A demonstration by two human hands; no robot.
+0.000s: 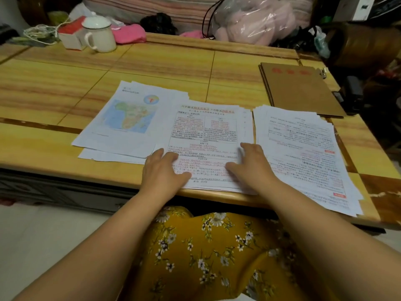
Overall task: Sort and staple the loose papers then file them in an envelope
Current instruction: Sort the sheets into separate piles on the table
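We have the loose papers [208, 144] in three piles near the table [54, 101] edge. Our left hand [163, 168] and right hand [251, 164] press flat on the middle pile, grasping nothing. Stapling remains; the envelope [299, 90] waits far right.

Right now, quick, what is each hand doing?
Left hand: open, fingers flat on the middle paper stack.
Right hand: open, also pressing flat on that stack, holding nothing.
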